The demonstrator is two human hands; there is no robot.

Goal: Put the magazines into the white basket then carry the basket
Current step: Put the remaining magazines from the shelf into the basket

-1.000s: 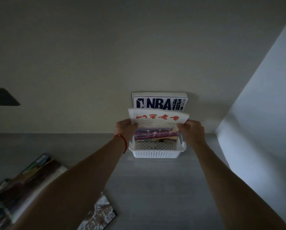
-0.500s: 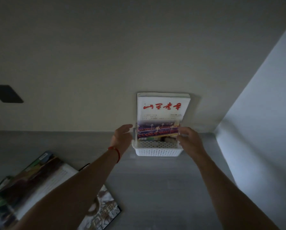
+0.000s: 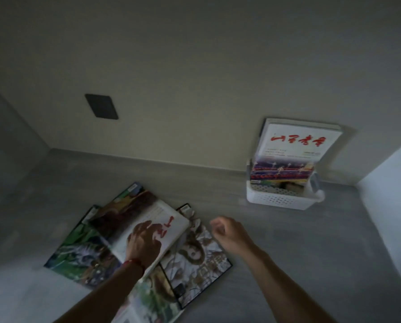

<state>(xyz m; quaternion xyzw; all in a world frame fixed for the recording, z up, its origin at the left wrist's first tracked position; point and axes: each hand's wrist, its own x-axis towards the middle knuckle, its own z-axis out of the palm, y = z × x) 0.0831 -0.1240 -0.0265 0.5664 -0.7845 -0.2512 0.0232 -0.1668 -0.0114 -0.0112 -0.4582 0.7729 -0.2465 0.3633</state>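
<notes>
The white basket stands against the wall at the right. Magazines stand upright in it, the front one white with red characters. Several magazines lie fanned out on the grey surface at lower left. My left hand, with a red string at the wrist, rests flat with spread fingers on the top magazine, which has a white corner with red marks. My right hand hovers just right of the pile, fingers loosely curled, holding nothing. A magazine with a brown-and-white cover lies beneath it.
A dark rectangular plate is on the back wall. A pale side wall rises right of the basket. Another wall closes in at the far left. Grey surface stretches between the pile and the basket.
Both hands let go of the white magazine, now standing in the basket, and drew back. My view swung left; the left hand came down on the magazine pile.
</notes>
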